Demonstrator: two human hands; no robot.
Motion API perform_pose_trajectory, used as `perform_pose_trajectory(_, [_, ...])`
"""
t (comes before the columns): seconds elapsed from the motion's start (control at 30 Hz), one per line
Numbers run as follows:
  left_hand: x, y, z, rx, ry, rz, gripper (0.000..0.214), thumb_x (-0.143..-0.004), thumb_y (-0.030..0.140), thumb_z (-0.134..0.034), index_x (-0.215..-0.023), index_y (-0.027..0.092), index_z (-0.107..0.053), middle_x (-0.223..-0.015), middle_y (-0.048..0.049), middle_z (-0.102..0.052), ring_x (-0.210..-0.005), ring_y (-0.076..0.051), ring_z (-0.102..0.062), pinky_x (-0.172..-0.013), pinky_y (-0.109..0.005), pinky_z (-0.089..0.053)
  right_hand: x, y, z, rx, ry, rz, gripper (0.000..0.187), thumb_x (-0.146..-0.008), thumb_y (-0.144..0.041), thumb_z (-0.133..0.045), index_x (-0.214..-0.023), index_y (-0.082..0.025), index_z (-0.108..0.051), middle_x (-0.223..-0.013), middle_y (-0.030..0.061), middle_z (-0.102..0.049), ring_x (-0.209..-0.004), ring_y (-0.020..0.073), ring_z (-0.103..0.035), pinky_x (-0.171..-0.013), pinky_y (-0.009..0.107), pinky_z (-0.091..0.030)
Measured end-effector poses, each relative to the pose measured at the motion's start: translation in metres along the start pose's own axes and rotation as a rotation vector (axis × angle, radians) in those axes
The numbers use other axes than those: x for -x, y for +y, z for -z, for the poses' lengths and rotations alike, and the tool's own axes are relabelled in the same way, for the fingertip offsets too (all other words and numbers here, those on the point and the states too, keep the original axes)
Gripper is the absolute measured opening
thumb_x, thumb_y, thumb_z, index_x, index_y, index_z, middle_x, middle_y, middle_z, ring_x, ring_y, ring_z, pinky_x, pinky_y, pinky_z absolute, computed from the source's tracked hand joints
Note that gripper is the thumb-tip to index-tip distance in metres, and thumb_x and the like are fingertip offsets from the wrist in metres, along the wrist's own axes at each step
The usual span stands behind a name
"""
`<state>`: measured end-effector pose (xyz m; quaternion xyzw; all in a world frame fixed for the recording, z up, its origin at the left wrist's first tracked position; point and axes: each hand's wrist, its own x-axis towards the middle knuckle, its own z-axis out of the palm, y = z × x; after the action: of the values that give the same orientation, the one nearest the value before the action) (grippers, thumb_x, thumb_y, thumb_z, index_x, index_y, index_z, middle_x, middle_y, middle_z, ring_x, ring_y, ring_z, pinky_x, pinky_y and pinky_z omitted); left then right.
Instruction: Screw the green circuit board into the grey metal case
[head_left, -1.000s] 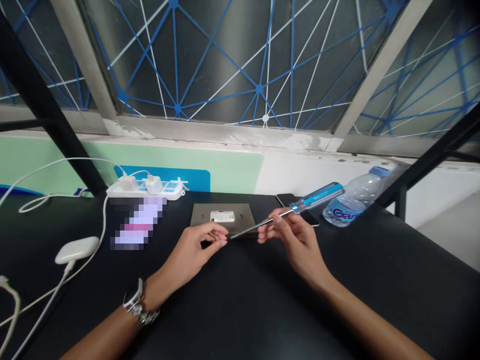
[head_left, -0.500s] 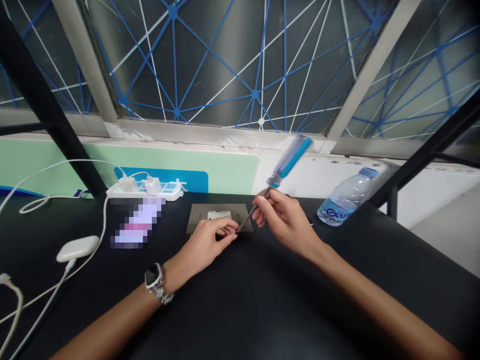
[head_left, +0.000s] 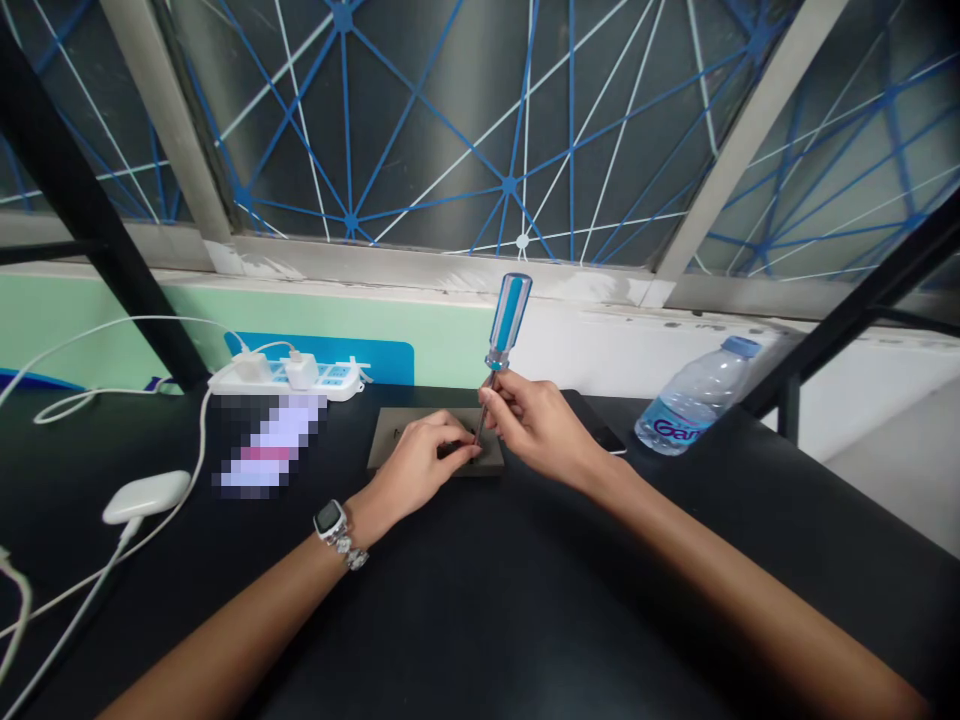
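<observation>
A screwdriver [head_left: 510, 318] with a blue-and-clear handle stands nearly upright in my right hand [head_left: 544, 425], whose fingers pinch its metal shaft below the handle. Its tip points down at the fingertips of my left hand [head_left: 420, 455]. My left thumb and forefinger are pressed together there, over a flat brown board [head_left: 491, 462] on the table. Whatever they pinch at the tip is too small to name. The left hand covers much of the board.
A clear water bottle [head_left: 690, 400] leans at the back right, and a dark phone [head_left: 600, 430] lies behind my right hand. On the left are a white power strip [head_left: 330, 382] with plugs, a white charging case [head_left: 146, 497], cables and a pixelated patch.
The screwdriver has swung from leaning right to nearly upright, and my right hand has shifted slightly left. My left hand has moved up over the board, covering the white item seen there before.
</observation>
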<state>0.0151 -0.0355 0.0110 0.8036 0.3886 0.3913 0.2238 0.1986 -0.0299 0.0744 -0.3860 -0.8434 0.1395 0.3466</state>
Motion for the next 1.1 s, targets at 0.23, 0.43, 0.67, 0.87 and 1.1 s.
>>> perform_pose_trajectory(0.23, [0.003,-0.002,-0.004,-0.019,0.014,-0.007,0.015,-0.091,0.028,-0.060,-0.089,0.020,-0.072,-0.093,-0.0051,-0.068,-0.088,-0.020,-0.065,-0.084,-0.034,-0.049,0.000,0.002,-0.002,-0.076,-0.015,-0.043,0.023,-0.098,-0.035,-0.046,-0.080,-0.021,-0.050,-0.066,0.0010,-0.062,-0.055,0.0141,-0.058,-0.056,0.028,-0.043])
perform_pose_trajectory(0.43, [0.003,0.006,-0.012,0.113,0.130,0.049,0.011,-0.087,0.027,-0.066,-0.094,0.019,-0.066,-0.091,-0.0028,-0.071,-0.085,-0.018,-0.067,-0.081,-0.032,-0.052,-0.001,0.007,-0.006,-0.152,0.059,-0.109,0.028,-0.093,-0.041,-0.054,-0.075,-0.021,-0.051,-0.063,0.0003,-0.060,-0.055,0.0136,-0.058,-0.053,0.028,-0.044])
perform_pose_trajectory(0.67, [0.001,0.001,-0.021,0.350,0.157,0.123,0.011,-0.087,0.024,-0.064,-0.092,0.015,-0.067,-0.091,-0.0069,-0.074,-0.085,-0.020,-0.071,-0.080,-0.031,-0.057,-0.002,0.005,-0.003,-0.139,0.070,-0.092,0.025,-0.088,-0.042,-0.061,-0.078,-0.019,-0.058,-0.067,0.0005,-0.062,-0.057,0.0132,-0.057,-0.052,0.026,-0.044])
perform_pose_trajectory(0.87, [0.002,0.002,-0.017,0.432,0.067,0.101,0.017,-0.093,0.023,-0.055,-0.100,0.015,-0.069,-0.096,-0.0068,-0.075,-0.093,-0.020,-0.071,-0.088,-0.033,-0.055,-0.004,0.004,0.013,-0.385,-0.166,-0.095,0.026,-0.091,-0.029,-0.056,-0.113,-0.017,-0.063,-0.108,0.0089,-0.069,-0.072,0.0139,-0.066,-0.059,0.026,-0.053])
perform_pose_trajectory(1.1, [0.002,0.010,-0.018,0.301,0.131,0.083,0.021,-0.088,0.029,-0.064,-0.106,0.019,-0.066,-0.101,-0.0050,-0.073,-0.093,-0.019,-0.069,-0.088,-0.034,-0.054,-0.005,0.005,0.014,-0.480,-0.150,-0.163,0.018,-0.089,-0.030,-0.060,-0.095,-0.015,-0.067,-0.080,0.0046,-0.071,-0.063,0.0125,-0.066,-0.057,0.024,-0.052])
